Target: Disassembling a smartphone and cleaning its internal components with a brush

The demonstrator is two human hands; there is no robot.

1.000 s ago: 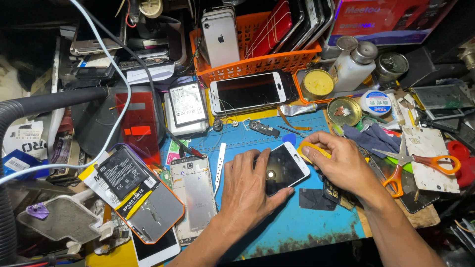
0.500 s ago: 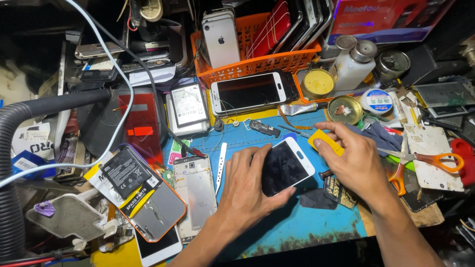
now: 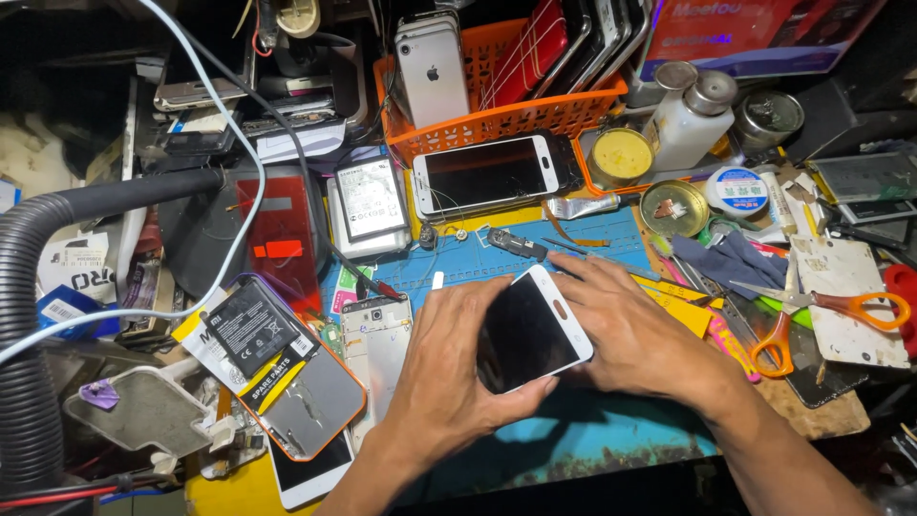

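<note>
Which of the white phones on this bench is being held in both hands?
The white phone tilted above the blue mat, between both hands; the other white one lies flat by the orange basket.

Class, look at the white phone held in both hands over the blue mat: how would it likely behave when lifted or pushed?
The white phone looks like a flat, rigid slab, so it probably stays stiff. Its glossy dark screen suggests it is slippery and breakable if dropped. The left hand and right hand grip its edges, tilted above the blue mat; pushed on the mat, it would likely slide, not roll.
</note>
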